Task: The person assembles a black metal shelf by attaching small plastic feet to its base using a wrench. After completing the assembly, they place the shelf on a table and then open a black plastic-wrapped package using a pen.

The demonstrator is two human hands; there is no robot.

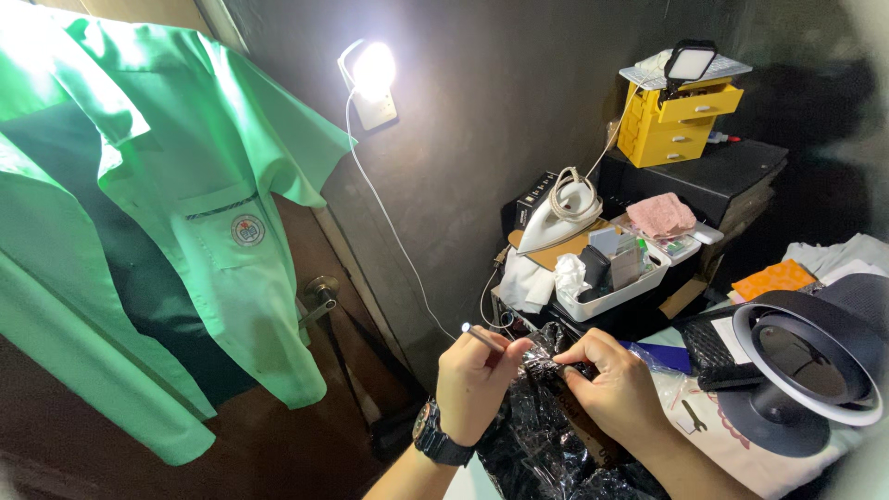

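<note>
green shirt (pixel 139 213) hanging way left of the iron (pixel 560 218), yellow drawers (pixel 676 120) up behind it, ring light (pixel 810 356) off to its right

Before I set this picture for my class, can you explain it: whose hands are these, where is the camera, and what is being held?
One picture, from a camera worn on a person's head, looking down at their own bare hands. The left hand, wearing a wristwatch, holds a thin metal tool. The right hand pinches shiny black plastic wrapping. Beyond them stand a clothes iron, a white tray of small items, yellow drawers and a ring-shaped fan. A green shirt hangs on the left, and a wall lamp shines.
</note>
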